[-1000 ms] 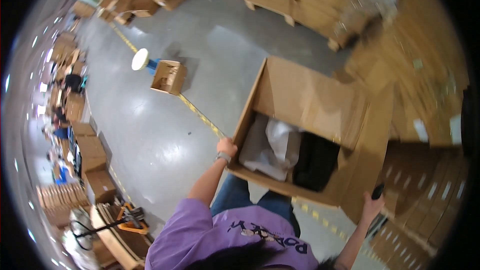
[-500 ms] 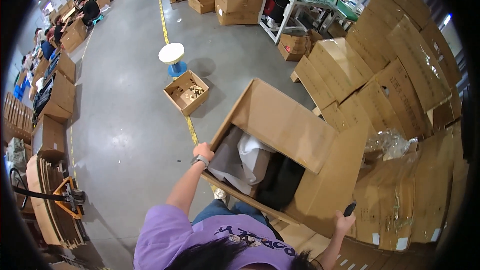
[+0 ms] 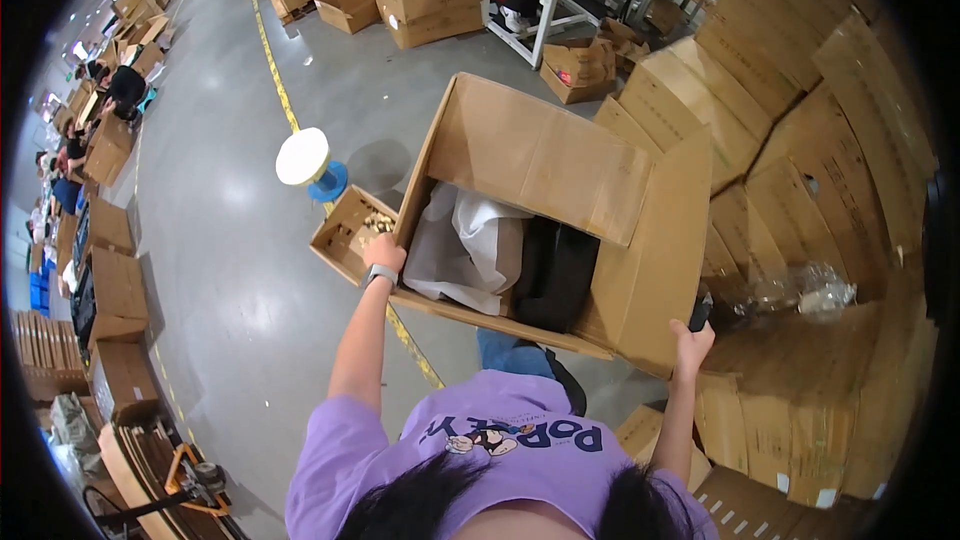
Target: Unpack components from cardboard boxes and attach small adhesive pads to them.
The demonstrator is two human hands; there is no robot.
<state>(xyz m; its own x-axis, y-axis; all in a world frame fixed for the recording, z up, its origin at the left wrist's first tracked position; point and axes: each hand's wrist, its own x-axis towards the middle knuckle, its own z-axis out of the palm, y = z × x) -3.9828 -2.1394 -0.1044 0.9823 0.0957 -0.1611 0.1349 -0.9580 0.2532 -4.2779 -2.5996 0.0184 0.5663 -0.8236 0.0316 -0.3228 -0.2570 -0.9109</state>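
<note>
Standing off to one side: big open cardboard box point(image 3: 560, 190) held up in front of a person in a purple shirt point(image 3: 500, 440), tipped so its mouth faces back toward them. Flaps spread wide, likely so the contents stay reachable. White wrapping paper point(image 3: 465, 245) fills the left half inside; a black bag-like item point(image 3: 555, 275) sits in the right half, touching the paper.

Stacked cardboard sheets point(image 3: 800, 140) lean along the right side, just beside the box. Grey concrete floor point(image 3: 220, 270) below, yellow line painted across it. Small open carton point(image 3: 345, 230) with loose bits lies on the floor just behind the box's left corner; a white round stool point(image 3: 303, 157) stands near it.

Left hand point(image 3: 385, 255) clamped on the box's lower left corner, arm raised and nearly straight, a watch on the wrist point(image 3: 379, 274). Grip there probably steadies the weight.

Right hand point(image 3: 692, 345) raised at the outer edge of the right flap, fingers closed around a small dark object point(image 3: 701, 312); whether it also touches the flap, cannot tell.
</note>
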